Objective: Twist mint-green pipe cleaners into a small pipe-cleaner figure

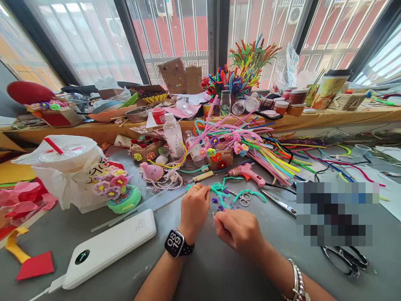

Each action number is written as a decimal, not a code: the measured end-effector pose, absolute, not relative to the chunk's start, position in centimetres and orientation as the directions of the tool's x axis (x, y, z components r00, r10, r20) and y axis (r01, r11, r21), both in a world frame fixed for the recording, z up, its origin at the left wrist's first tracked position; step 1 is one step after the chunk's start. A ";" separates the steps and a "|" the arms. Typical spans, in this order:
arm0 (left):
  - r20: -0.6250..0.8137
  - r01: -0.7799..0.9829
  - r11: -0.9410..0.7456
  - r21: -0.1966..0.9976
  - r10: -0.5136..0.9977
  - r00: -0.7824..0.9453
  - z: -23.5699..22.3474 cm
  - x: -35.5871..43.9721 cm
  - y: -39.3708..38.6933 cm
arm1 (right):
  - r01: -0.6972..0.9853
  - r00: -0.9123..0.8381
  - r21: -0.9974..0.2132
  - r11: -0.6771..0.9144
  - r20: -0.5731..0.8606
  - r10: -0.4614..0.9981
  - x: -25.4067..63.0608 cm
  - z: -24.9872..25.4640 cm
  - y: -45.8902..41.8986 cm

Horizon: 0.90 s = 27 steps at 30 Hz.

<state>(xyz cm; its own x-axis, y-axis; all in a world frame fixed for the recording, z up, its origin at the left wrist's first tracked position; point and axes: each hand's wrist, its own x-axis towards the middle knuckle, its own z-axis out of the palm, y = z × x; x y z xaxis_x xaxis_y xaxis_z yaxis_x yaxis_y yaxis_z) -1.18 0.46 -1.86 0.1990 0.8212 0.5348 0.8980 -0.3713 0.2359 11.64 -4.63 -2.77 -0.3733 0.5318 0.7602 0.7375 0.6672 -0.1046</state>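
Observation:
My left hand, with a ring and a black watch on the wrist, pinches a teal pipe cleaner on the grey table. My right hand, bracelet on the wrist, is closed around a small purple fuzzy piece just to the right of it. Loose purple bits and a second curled teal pipe cleaner lie right behind the hands. Small scissors rest between the two teal pieces.
A white power bank lies front left; a pink glue gun and a heap of coloured pipe cleaners sit behind. Large scissors at right. A bagged drink cup, flower baskets and a cluttered shelf line the back.

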 end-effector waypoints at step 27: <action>0.355 0.758 -0.382 0.529 0.911 0.211 -0.7 -1.4 0.4 | 0.787 -0.337 -0.195 0.585 0.659 0.672 14.8 -2.2 -1.4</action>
